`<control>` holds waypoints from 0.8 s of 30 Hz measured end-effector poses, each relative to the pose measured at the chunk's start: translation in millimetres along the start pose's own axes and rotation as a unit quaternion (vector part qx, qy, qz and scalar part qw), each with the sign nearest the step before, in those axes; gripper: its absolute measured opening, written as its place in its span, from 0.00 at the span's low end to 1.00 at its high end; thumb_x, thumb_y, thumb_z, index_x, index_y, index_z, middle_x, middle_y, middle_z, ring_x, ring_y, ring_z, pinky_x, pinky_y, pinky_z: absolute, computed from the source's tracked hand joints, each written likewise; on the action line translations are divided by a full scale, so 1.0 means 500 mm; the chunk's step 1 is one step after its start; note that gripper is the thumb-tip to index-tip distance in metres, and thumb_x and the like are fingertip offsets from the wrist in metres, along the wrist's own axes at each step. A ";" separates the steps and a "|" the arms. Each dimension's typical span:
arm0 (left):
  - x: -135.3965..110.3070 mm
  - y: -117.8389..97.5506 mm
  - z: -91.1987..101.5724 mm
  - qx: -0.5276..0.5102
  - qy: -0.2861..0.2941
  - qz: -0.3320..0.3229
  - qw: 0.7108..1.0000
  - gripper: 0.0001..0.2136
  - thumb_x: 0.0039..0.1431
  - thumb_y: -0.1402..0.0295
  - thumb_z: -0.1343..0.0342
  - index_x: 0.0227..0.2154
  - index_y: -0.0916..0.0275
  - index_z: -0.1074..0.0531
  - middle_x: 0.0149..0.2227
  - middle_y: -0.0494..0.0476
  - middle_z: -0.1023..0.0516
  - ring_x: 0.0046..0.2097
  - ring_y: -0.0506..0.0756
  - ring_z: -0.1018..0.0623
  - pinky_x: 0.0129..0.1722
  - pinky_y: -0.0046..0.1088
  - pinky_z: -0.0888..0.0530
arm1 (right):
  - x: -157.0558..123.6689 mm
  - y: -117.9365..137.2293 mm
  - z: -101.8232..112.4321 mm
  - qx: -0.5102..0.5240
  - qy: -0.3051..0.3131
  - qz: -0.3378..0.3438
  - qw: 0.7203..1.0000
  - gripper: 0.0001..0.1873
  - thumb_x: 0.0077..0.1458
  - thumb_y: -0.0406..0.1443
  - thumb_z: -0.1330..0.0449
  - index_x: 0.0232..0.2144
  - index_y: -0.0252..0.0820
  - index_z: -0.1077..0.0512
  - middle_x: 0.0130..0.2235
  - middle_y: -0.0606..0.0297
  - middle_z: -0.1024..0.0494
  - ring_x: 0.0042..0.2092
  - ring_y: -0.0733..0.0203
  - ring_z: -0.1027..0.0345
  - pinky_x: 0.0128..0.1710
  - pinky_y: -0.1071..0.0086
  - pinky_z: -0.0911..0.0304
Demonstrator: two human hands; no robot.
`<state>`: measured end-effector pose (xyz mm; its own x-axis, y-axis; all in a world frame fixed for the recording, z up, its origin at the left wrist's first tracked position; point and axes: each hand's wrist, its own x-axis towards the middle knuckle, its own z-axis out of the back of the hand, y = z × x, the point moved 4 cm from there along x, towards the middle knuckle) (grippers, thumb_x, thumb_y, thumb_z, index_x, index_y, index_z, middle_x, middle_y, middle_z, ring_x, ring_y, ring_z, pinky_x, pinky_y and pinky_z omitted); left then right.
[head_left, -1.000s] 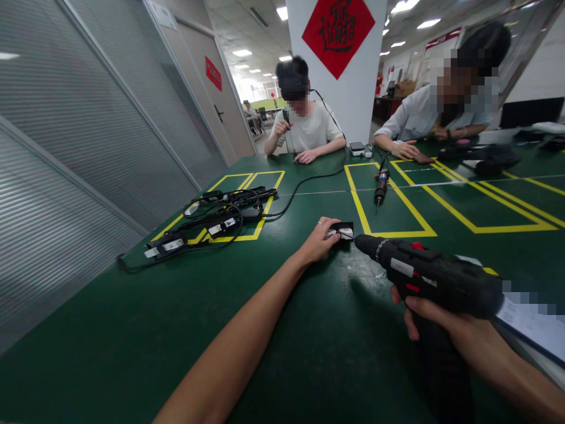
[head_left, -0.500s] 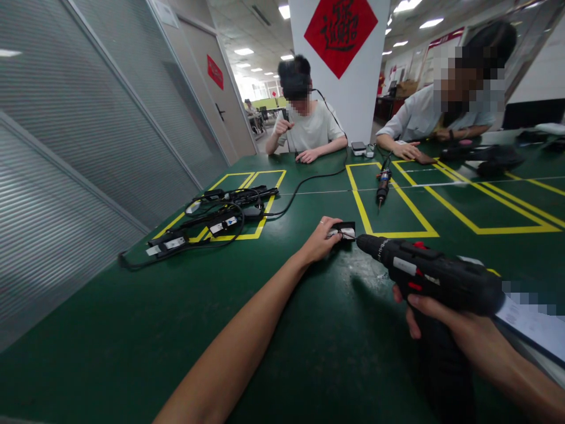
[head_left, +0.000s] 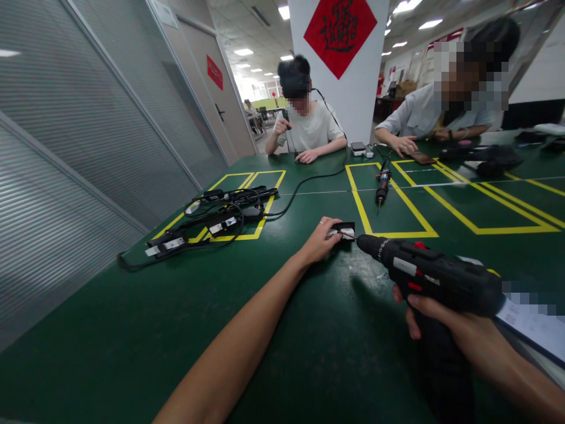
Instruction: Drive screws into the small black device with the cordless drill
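My left hand is closed on a small black block with white labels lying on the green table. Its exact kind does not show. In my right hand is a black cordless drill with red buttons, gripped by its handle. The drill's chuck points left, and its tip is right at the block's right end. Whether the bit touches the block cannot be made out. The lower part of the drill sinks into shadow.
A bundle of black cables and adapters lies on the left. An electric screwdriver rests within yellow tape. Papers lie at right. Two people sit across, one with a hand by a phone.
My hands, the drill and the block stay in place. Across the table, the hand of the person at right has shifted slightly left, off the phone.
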<state>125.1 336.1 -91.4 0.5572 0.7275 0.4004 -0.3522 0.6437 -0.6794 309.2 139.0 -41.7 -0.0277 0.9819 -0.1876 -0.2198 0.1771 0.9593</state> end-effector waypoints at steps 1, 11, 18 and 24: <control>0.000 0.000 0.000 0.005 0.000 -0.002 1.000 0.18 0.56 0.69 0.52 0.51 0.61 0.38 0.48 0.58 0.36 0.51 0.55 0.35 0.56 0.36 0.40 | 0.001 -0.002 0.000 0.000 0.007 0.007 1.000 0.15 0.56 0.44 0.48 0.36 0.40 0.29 0.21 0.66 0.26 0.27 0.57 0.33 0.30 0.63 0.43; 0.002 -0.003 0.001 0.030 0.001 -0.029 0.999 0.20 0.55 0.68 0.49 0.52 0.62 0.39 0.48 0.60 0.36 0.51 0.56 0.35 0.55 0.37 0.38 | -0.003 -0.005 0.005 0.002 0.025 0.014 1.000 0.11 0.58 0.42 0.49 0.36 0.44 0.30 0.25 0.68 0.25 0.28 0.59 0.33 0.33 0.63 0.44; 0.000 -0.001 0.001 0.028 0.001 -0.033 0.999 0.21 0.53 0.68 0.48 0.52 0.62 0.39 0.48 0.61 0.36 0.50 0.55 0.33 0.53 0.37 0.36 | -0.001 -0.013 0.006 -0.008 0.014 0.004 1.000 0.12 0.56 0.43 0.46 0.35 0.42 0.29 0.26 0.66 0.25 0.29 0.58 0.32 0.36 0.62 0.42; 0.001 -0.001 0.001 0.034 0.000 -0.040 0.999 0.23 0.53 0.67 0.47 0.52 0.63 0.40 0.48 0.62 0.36 0.50 0.56 0.34 0.54 0.37 0.37 | 0.000 0.001 -0.001 -0.039 0.003 -0.009 0.999 0.15 0.54 0.47 0.45 0.32 0.43 0.27 0.23 0.65 0.25 0.30 0.55 0.31 0.37 0.59 0.42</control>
<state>125.3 336.4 -90.6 0.5853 0.6735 0.4514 -0.3566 0.7138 -0.6028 308.7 139.0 -41.1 -0.0285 0.9782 -0.2057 -0.2965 0.1882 0.9363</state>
